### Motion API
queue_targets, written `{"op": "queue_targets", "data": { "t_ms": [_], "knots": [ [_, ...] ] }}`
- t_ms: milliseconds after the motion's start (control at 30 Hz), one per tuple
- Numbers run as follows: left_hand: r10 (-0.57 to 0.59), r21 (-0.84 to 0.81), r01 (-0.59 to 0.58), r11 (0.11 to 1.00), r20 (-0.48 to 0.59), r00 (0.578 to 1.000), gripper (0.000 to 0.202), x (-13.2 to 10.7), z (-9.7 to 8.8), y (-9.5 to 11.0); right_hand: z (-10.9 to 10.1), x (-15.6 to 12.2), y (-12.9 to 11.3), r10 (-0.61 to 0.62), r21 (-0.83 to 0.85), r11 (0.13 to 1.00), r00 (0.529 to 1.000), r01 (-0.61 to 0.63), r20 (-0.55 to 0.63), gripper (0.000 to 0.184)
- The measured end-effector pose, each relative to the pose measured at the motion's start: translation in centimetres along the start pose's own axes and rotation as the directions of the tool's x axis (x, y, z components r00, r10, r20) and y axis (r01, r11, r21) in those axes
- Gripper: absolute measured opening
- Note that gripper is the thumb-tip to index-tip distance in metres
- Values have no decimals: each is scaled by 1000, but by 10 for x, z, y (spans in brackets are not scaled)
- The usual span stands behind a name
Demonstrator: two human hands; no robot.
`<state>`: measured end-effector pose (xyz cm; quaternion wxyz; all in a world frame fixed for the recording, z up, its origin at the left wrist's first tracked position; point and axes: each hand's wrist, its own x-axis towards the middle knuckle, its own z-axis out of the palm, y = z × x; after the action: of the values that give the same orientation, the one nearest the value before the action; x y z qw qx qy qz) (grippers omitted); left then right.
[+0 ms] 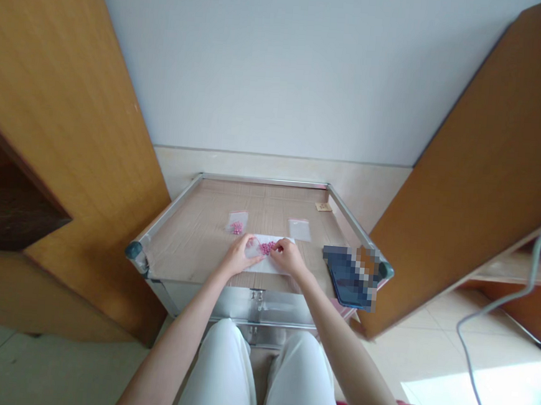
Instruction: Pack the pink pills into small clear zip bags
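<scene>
A heap of small pink beads point(267, 248) lies on a white sheet point(269, 266) near the front of the table. My left hand point(239, 256) is curved around a small clear plastic bag point(252, 248), thumb and fingers on its edges, with its mouth towards the beads. At the right side of the heap, the fingertips of my right hand point(287, 256) are pinched together; whatever is between them is too small to make out. Behind my left hand lies another clear bag point(237, 222) with pink beads in it. A flat clear bag point(299, 230) lies behind my right hand.
The wood-patterned tabletop point(178, 245) has a raised metal rim point(265, 181) at back and sides. A dark phone point(346, 280), partly blurred, lies at the right edge. A small tan card point(323, 206) sits at the back right. Wooden cabinets stand on both sides.
</scene>
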<state>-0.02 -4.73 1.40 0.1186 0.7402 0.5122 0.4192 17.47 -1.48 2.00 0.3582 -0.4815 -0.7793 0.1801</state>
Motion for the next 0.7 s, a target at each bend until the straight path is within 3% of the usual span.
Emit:
{"op": "queue_targets", "data": {
  "t_ms": [233, 467, 600, 700],
  "knots": [
    [-16, 2, 16, 1000, 2, 1000, 46, 1, 2, -2, -7, 11, -29, 53, 236, 970, 998, -60, 35, 12],
    [27, -34, -27, 999, 1, 1000, 41, 1, 1, -1, 0, 15, -30, -82, 277, 960, 978, 26, 194, 24],
    [11, -34, -11, 999, 3, 1000, 42, 1, -1, 2, -4, 12, -16, 31, 212, 976, 996, -49, 87, 23],
    [8, -29, -8, 1000, 5, 1000, 42, 0, -1, 2, -7, 7, -6, 13, 98, 995, 1000, -15, 15, 16]
  ]
}}
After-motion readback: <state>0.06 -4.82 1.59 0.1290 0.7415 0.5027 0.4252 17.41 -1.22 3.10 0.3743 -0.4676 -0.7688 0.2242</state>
